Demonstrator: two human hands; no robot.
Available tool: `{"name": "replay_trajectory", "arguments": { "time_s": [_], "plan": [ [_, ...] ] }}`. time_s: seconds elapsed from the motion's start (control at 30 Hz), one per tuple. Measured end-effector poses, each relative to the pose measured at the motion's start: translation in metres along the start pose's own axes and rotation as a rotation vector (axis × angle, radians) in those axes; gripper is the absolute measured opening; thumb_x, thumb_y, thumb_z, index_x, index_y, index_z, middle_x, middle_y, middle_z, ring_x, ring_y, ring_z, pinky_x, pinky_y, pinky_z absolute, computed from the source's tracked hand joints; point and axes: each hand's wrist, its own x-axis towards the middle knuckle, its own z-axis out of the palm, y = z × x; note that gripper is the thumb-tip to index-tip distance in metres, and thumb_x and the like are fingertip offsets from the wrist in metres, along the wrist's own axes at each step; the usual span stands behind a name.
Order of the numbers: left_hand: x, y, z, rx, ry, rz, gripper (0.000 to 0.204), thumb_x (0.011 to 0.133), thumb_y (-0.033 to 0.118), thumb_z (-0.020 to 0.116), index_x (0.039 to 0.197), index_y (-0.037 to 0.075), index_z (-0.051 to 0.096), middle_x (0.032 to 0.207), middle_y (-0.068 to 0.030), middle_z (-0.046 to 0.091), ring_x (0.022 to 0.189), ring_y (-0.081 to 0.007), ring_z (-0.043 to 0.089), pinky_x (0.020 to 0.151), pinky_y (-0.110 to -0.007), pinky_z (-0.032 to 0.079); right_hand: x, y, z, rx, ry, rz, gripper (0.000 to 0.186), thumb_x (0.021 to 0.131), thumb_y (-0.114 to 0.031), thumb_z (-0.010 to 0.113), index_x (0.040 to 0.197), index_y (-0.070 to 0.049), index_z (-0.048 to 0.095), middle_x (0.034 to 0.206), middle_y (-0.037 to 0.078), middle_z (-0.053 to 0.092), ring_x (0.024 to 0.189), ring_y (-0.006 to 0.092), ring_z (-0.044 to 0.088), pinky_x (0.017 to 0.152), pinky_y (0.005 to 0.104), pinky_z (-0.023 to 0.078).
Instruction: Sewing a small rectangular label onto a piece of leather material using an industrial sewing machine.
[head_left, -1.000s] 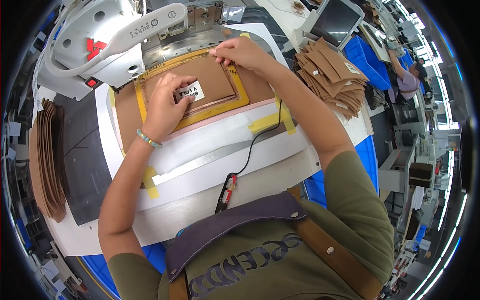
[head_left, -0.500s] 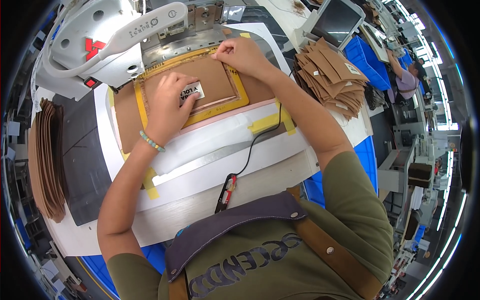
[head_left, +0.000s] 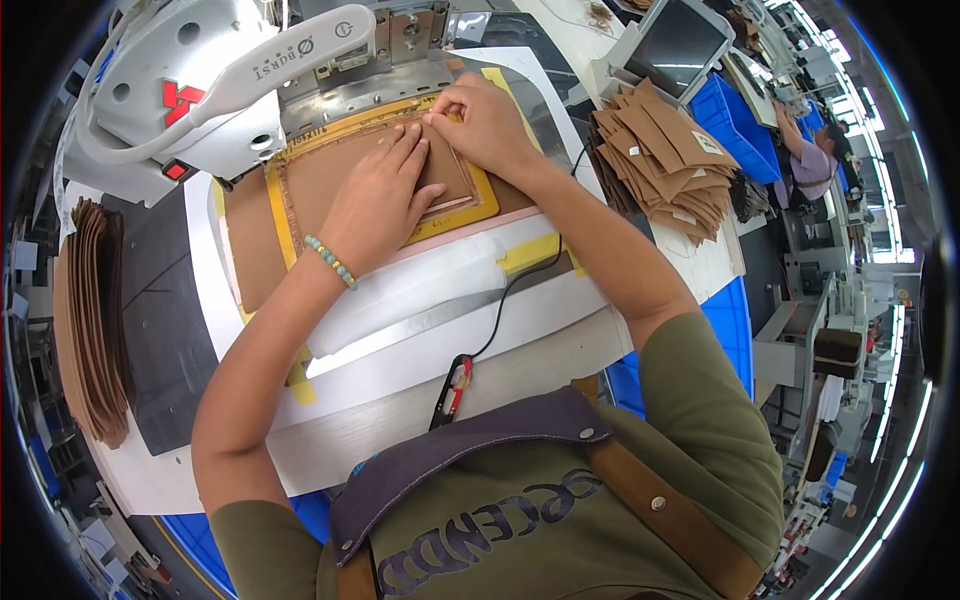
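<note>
A yellow rectangular frame (head_left: 472,210) lies around a brown fabric panel (head_left: 325,178) under the sewing machine. My left hand (head_left: 383,195) rests flat on the panel, its fingers stretched toward the far right corner and the thumb out to the side. The white label seen there before is hidden beneath it. At that corner, my right hand (head_left: 484,125) has thumb and forefinger pinched together by the frame's inner edge. Whatever is between those fingertips is too small to make out.
The white machine head (head_left: 190,110) overhangs the frame's far left. Brown panels (head_left: 660,155) are heaped at right beside a blue bin (head_left: 735,125) and a screen (head_left: 680,45). More panels (head_left: 92,320) stand at far left. Thread snips (head_left: 452,392) lie near my apron.
My left hand has slid right and away from me, from the label's left side to over it, its fingers straightening. My right hand stays pinched at the corner, moving only slightly.
</note>
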Motion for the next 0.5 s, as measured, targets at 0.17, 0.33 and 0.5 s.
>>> {"name": "replay_trajectory", "arguments": {
  "time_s": [0.17, 0.33, 0.5],
  "plan": [
    [-0.001, 0.0, 0.001, -0.016, -0.003, -0.005, 0.057, 0.103, 0.032, 0.063, 0.141, -0.01, 0.056, 0.159, -0.0199, 0.047, 0.15, -0.0358, 0.041, 0.121, -0.045, 0.037, 0.0, 0.004, 0.001, 0.03, 0.001, 0.01, 0.009, 0.08, -0.016, 0.078, 0.079, -0.008, 0.075, 0.08, 0.008, 0.065, 0.076, 0.0271, 0.064, 0.068, 0.04, 0.05],
    [0.001, -0.002, -0.001, -0.037, -0.017, 0.005, 0.057, 0.101, 0.031, 0.065, 0.142, -0.008, 0.056, 0.16, -0.019, 0.046, 0.149, -0.0361, 0.04, 0.121, -0.045, 0.035, 0.002, 0.005, -0.001, 0.065, -0.039, 0.064, 0.009, 0.08, -0.016, 0.078, 0.082, -0.007, 0.076, 0.08, 0.008, 0.066, 0.072, 0.0246, 0.065, 0.065, 0.0379, 0.051],
    [0.004, -0.005, -0.002, -0.033, -0.011, 0.031, 0.057, 0.1, 0.034, 0.065, 0.142, -0.003, 0.056, 0.157, -0.0191, 0.047, 0.146, -0.0366, 0.041, 0.117, -0.047, 0.037, 0.01, 0.005, -0.019, 0.115, -0.176, 0.104, 0.01, 0.09, -0.015, 0.075, 0.091, -0.005, 0.077, 0.088, 0.008, 0.067, 0.079, 0.0195, 0.067, 0.072, 0.0307, 0.054]
  ]
}}
